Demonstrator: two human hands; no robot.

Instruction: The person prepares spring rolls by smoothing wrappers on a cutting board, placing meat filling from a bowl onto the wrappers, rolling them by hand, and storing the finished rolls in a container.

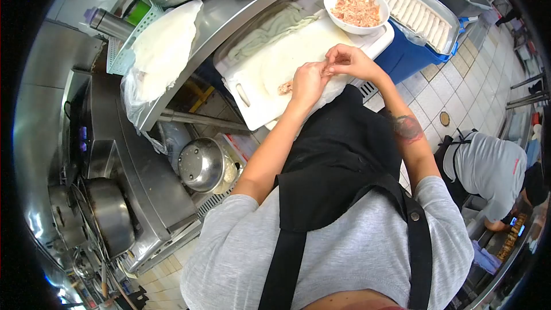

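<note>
A round pale wrapper sheet lies on a white cutting board in front of me. A small strip of shredded orange-pink filling shows on the wrapper, beside my left hand. The left fingers are curled down and closed over the near part of the sheet. My right hand meets the left one with its fingers bent in a pinch. What sits between the fingertips is hidden. At the board's far right corner stands a white bowl of the same shredded filling.
To the right, a tray of pale rolls rests on a blue bin. A folded greenish cloth lies behind the wrapper. Stacked wrapper sheets are at left. Another person works at lower right.
</note>
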